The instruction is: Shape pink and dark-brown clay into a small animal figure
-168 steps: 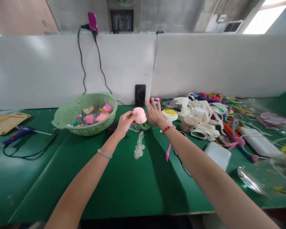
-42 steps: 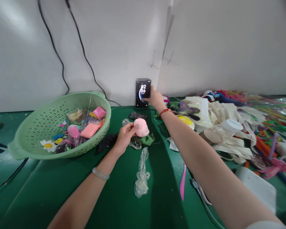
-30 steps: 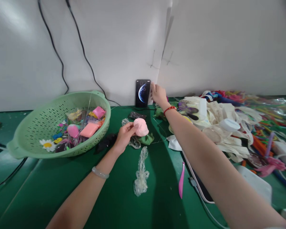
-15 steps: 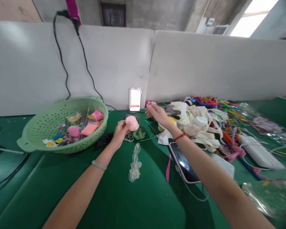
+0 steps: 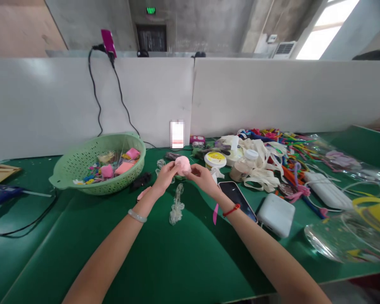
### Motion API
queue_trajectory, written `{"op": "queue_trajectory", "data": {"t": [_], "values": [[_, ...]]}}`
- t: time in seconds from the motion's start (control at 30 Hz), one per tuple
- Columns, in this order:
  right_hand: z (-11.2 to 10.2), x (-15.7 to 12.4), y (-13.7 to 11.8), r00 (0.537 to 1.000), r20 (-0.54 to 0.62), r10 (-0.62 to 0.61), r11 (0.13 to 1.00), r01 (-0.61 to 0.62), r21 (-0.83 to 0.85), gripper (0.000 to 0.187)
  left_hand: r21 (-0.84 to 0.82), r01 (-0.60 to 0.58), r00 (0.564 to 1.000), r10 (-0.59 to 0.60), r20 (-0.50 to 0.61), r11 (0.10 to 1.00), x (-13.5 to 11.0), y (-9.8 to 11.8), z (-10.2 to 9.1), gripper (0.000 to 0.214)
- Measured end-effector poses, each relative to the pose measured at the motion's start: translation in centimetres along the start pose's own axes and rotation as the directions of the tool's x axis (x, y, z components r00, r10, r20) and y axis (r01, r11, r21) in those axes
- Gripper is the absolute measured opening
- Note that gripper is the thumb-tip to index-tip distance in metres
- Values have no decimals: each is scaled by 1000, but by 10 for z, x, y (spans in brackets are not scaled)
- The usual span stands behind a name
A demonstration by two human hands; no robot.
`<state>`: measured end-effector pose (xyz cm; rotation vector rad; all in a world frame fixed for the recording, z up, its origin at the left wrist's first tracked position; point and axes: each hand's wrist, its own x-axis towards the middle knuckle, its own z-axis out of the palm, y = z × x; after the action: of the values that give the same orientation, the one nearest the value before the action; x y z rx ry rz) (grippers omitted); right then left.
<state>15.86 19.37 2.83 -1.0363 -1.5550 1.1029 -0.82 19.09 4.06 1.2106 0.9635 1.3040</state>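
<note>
Both my hands meet over the middle of the green table (image 5: 164, 257). My left hand (image 5: 163, 177) is closed on a pale pink lump of soft clay (image 5: 183, 165), and my right hand (image 5: 202, 177) grips the same lump from the right. A crumpled clear plastic wrapper (image 5: 176, 205) lies on the table just below them. A phone (image 5: 177, 134) with a lit white screen leans against the white partition behind the lump.
A green colander (image 5: 82, 169) of coloured clay packets sits at left. At right lie a dark phone (image 5: 237, 198), a white power bank (image 5: 276, 214), a yellow-lidded tub (image 5: 215, 160), a heap of cream ribbons (image 5: 262, 162) and pipe cleaners (image 5: 291, 147). A glue gun (image 5: 6, 193) lies far left.
My right hand has drawn back from the leaning phone, whose screen turned white, and now grips the pink lump with my left hand. The view has pulled back from the partition.
</note>
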Motion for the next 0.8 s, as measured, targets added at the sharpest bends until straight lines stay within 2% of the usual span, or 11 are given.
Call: {"op": "queue_trajectory", "data": {"t": [0.13,0.23,0.3,0.37,0.43,0.53,0.67,0.73,0.8], "values": [[-5,-15,-5,1000,-15,20,987,-18,158,49,161,-72,997,68,28,984,-5,18,3,31],[-12,-21,-10,998,-61,24,970,-9,243,48,274,-126,992,126,18,954,-15,43,3,20],[-16,-22,-12,996,-87,32,957,-6,288,46,530,-284,959,247,141,799,-25,64,3,27],[-18,-22,-15,994,-102,45,944,-9,330,45,641,-390,921,274,278,661,-35,83,7,35],[-18,-23,-17,993,-98,70,916,-25,400,42,673,-432,901,244,360,601,-42,94,12,39],[-15,-27,-23,991,-67,115,836,-60,545,35,683,-485,867,200,456,546,-45,97,21,44],[-15,-28,-42,983,-104,154,749,-48,660,30,653,-563,818,233,526,506,-43,104,29,41],[-18,-23,-61,987,-128,99,754,9,657,27,690,-605,791,200,579,397,-44,119,32,44],[-24,-16,-84,993,-117,6,794,67,605,25,691,-646,762,225,607,324,-50,141,36,47]]}}
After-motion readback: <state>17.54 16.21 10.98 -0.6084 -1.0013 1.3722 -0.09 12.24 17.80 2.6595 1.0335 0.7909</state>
